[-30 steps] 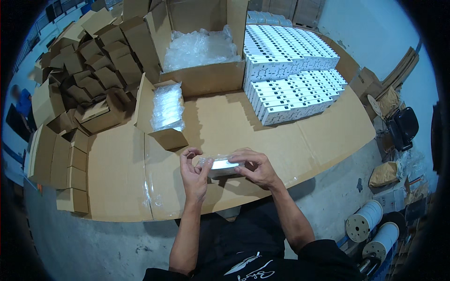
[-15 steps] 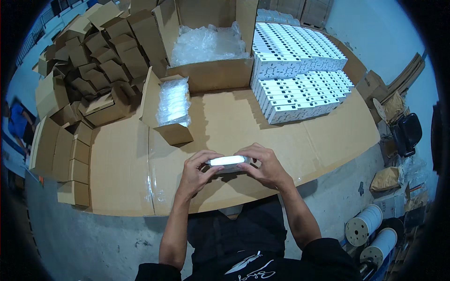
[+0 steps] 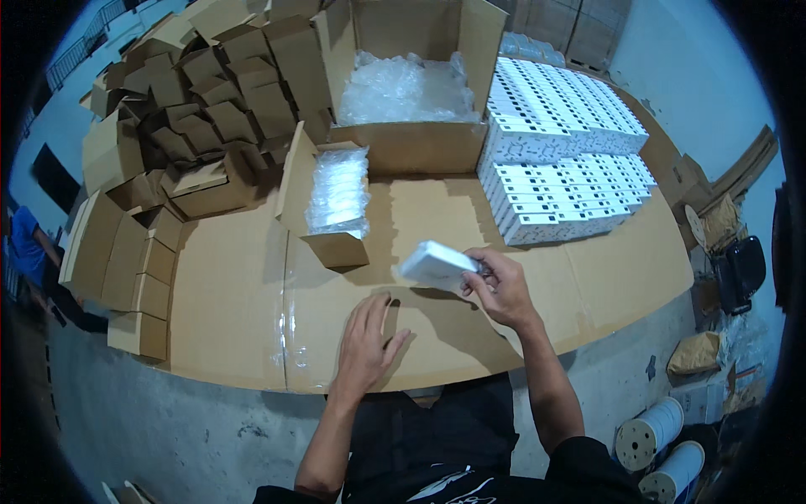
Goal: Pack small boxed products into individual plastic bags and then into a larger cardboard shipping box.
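Note:
A flat white box (image 3: 438, 264), slightly blurred, is held at its right end by my right hand (image 3: 504, 290). It is tilted in the air above the cardboard-covered table (image 3: 227, 294). My left hand (image 3: 366, 343) holds nothing; its fingers are stretched out and the thumb is apart, low over the table's near side. Beyond the hands, slightly left, stands an open carton (image 3: 336, 250) with a row of bubble-wrapped packs (image 3: 339, 193) inside. On the right, tight stacks of white printed boxes (image 3: 537, 227) rise in two levels.
Behind the small carton is a large open carton (image 3: 411, 149) holding clear plastic wrap (image 3: 407, 88). Many open brown cartons (image 3: 210, 181) are piled at the left. Cable spools (image 3: 649, 433) lie on the floor at right. Another person (image 3: 35, 252) is at the far left.
My left hand has let go of the white box and opened. My right hand has raised and tilted the box, moving it rightward and away from me. The view has shifted a little.

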{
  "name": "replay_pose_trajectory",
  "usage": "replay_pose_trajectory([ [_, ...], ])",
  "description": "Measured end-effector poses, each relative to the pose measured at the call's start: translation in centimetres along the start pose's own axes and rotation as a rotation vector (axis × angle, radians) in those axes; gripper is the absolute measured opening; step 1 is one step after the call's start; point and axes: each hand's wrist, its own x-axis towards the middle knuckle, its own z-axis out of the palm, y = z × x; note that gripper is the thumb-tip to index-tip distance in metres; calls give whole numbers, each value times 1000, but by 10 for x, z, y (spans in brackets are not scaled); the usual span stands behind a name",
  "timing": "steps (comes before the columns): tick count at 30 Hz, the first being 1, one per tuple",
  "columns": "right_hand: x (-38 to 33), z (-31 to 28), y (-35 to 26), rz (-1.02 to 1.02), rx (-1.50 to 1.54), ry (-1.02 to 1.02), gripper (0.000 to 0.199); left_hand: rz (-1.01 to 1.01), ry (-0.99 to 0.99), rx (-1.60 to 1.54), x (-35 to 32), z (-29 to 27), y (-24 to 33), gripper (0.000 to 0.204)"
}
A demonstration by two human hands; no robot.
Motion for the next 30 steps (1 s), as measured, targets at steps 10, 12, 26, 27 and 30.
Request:
replay_pose_trajectory([
  [10,102,58,-8,-167,640,35,26,117,-50,266,-2,-2,-2,39],
  [12,114,70,-15,-148,687,-3,25,117,-50,263,-3,-4,0,39],
  [26,137,88,-8,-255,232,-19,23,88,-58,238,0,-6,-1,38],
  [27,138,86,-10,-284,163,-7,24,89,-57,242,0,-7,-2,38],
  [30,138,78,-17,-309,70,-35,25,83,-65,224,1,-8,-2,38],
])
